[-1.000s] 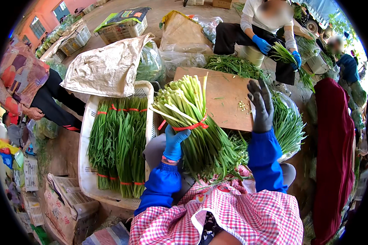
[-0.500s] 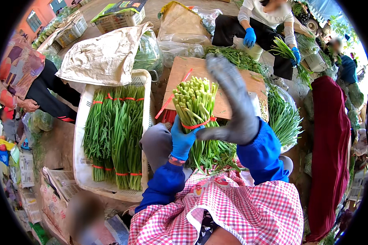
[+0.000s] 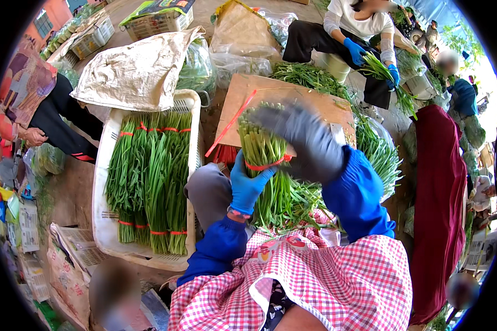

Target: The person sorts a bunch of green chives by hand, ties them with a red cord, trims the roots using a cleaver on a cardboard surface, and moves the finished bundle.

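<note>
My left hand [image 3: 246, 186], in a blue glove, is closed around a bundle of leafy green stems [image 3: 258, 144]. The bundle stands upright over my lap with its pale cut ends up, and a red tie [image 3: 262, 166] circles it just above my fingers. Motion smears my right hand [image 3: 309, 142], in a dark grey glove. It lies across the upper right of the cut ends, and whether its fingers are apart is unclear. Loose leaves spill below the bundle onto my pink checked apron [image 3: 337, 276].
A white crate [image 3: 99, 215] of tied green bundles [image 3: 149, 182] stands at my left. Ahead is a wooden board [image 3: 309, 105] with a red strip [image 3: 232, 122] at its edge. More loose greens [image 3: 378, 154] lie right. A co-worker [image 3: 364, 33] holds greens at the far right.
My right hand has come down from its raised, spread position onto the stem tops. My left hand keeps its grip. The co-worker's two hands have drawn together on their greens.
</note>
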The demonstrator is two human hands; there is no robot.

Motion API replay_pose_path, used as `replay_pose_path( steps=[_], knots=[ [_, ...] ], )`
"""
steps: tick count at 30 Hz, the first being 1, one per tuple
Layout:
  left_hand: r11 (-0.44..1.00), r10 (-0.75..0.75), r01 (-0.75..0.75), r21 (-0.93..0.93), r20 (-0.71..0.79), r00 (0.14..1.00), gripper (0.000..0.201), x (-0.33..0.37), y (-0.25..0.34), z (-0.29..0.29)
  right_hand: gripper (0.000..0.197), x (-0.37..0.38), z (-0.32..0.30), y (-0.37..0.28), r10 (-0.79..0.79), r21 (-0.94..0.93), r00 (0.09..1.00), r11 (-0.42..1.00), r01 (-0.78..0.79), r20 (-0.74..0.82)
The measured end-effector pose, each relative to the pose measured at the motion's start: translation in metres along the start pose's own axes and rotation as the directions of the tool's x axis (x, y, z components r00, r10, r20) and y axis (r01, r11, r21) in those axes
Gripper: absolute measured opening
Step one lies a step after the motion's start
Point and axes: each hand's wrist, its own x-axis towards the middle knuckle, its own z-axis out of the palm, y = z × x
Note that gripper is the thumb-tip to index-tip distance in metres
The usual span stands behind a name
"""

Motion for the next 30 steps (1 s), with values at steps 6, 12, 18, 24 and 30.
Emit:
replay_pose_path(
  steps=[6, 12, 18, 24, 30],
  knots=[
    [0.967, -0.140, 0.087, -0.239, -0.217, 0.966, 0.044, 0.019, 0.018, -0.022, 0.054, 0.018, -0.032, -0.014, -0.315, 0.775, 0.799, 0.229, 0.588, -0.513],
    [0.796, -0.067, -0.193, -0.574, -0.402, 0.913, 0.055, 0.053, 0.053, -0.092, 0.051, -0.073, -0.003, 0.010, 0.342, 0.961, 0.938, 0.240, -0.138, 0.049],
    [0.799, 0.082, -0.405, -0.443, -0.589, 0.804, 0.066, 0.048, 0.068, -0.155, 0.042, -0.138, 0.067, -0.004, 0.458, 0.902, 0.800, -0.008, -0.432, 0.387],
    [0.792, 0.091, -0.461, -0.400, -0.669, 0.738, 0.067, 0.030, 0.071, -0.182, 0.037, -0.147, 0.083, -0.022, 0.401, 0.872, 0.779, -0.129, -0.472, 0.482],
    [0.750, 0.179, -0.553, -0.362, -0.694, 0.697, 0.063, 0.023, 0.080, -0.173, 0.018, -0.127, 0.072, -0.010, 0.234, 0.927, 0.903, 0.026, -0.375, 0.359]
  ],
)
